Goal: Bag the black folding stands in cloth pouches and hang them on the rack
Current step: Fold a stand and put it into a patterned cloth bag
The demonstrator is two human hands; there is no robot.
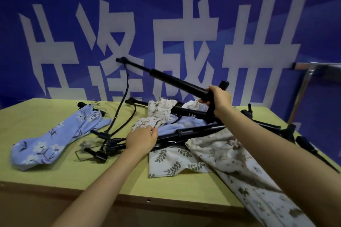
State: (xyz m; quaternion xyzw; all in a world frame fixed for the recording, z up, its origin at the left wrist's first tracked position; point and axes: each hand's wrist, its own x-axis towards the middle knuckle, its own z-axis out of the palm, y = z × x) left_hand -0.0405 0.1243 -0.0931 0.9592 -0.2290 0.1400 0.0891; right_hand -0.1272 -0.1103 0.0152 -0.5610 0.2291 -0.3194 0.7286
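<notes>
1. The black folding stand [177, 81] is raised, tilted, above the counter [60, 175], seemingly for bagging.
2. The right hand [219, 97] wraps its lower end.
3. The left hand [143, 140] pinches a printed pouch [156, 116], likely to open it.

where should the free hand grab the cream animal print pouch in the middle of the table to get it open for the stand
Grip the cream animal print pouch at its near end, coming from the near side, where the left hand already reaches it. Its far end lies draped over a stand.
</notes>
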